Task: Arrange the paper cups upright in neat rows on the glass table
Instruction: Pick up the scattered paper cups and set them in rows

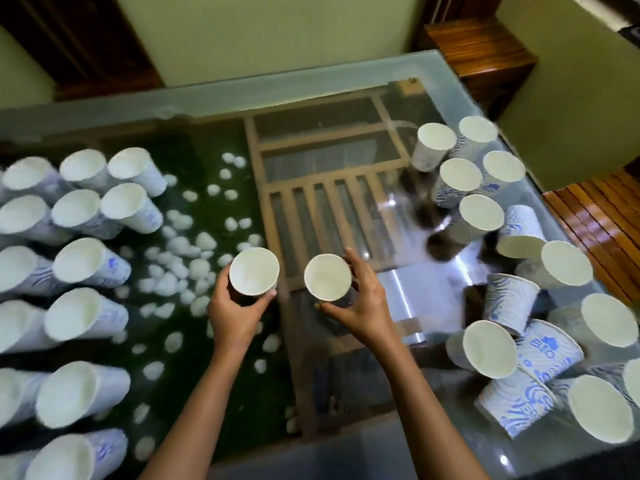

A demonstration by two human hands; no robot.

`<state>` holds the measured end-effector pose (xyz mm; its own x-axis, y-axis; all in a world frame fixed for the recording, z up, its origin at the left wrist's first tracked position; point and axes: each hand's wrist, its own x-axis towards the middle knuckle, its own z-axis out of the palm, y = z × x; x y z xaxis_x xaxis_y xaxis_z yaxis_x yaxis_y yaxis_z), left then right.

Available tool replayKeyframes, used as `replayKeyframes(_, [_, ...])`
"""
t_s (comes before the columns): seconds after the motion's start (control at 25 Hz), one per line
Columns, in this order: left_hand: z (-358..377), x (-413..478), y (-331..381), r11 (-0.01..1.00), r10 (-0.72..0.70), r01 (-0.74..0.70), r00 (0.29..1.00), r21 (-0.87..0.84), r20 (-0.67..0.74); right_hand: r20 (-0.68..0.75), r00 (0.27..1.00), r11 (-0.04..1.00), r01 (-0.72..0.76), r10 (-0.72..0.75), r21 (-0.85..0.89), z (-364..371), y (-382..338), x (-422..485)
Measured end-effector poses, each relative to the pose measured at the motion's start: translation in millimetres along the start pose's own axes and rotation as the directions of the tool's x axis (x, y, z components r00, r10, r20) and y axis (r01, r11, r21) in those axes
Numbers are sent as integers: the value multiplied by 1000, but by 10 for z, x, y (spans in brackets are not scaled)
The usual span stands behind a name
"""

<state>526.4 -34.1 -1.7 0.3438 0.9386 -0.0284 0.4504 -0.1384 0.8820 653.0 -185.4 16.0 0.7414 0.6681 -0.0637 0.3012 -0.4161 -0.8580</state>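
Two white paper cups with blue print are held upright over the middle of the glass table [311, 84]. My left hand [235, 311] grips one cup [254, 271] from below and the side. My right hand [360, 306] grips the other cup [328, 277], fingers wrapped around its wall. On the left, several upright cups [79, 261] stand in neat rows. On the right lies a loose cluster of cups [481, 213]; some stand upright, and several lie tipped over [510, 303].
Under the glass are green turf with white pebbles [180, 268] and a wooden slatted frame [325, 202]. Wooden furniture [481, 53] stands beyond the table's far right corner, and slatted wood [595, 220] at its right edge.
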Motion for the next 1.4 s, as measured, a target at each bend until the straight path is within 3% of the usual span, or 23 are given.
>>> replayKeyframes(0.2, [-600,-25,-298,996,-93,92,985,-13,-149,31,999,1000,5,-6,30,501,-125,93])
replayKeyframes(0.48, [-997,179,-484,980,-194,167,925,-108,-326,197,976,994,74,-89,80,1309,-695,511])
replayKeyframes(0.8, [-1030,211,-560,991,-118,83,915,-108,-385,338,922,982,176,-188,64,2041,-1176,1009])
replayKeyframes(1.12, [-1029,183,-616,972,-207,156,923,-177,-323,359,905,974,206,-226,96,2245,-1214,1046])
replayKeyframes(1.4, [-1046,-82,-616,936,-276,217,942,-278,-191,316,938,989,128,-143,69,1769,-1005,675])
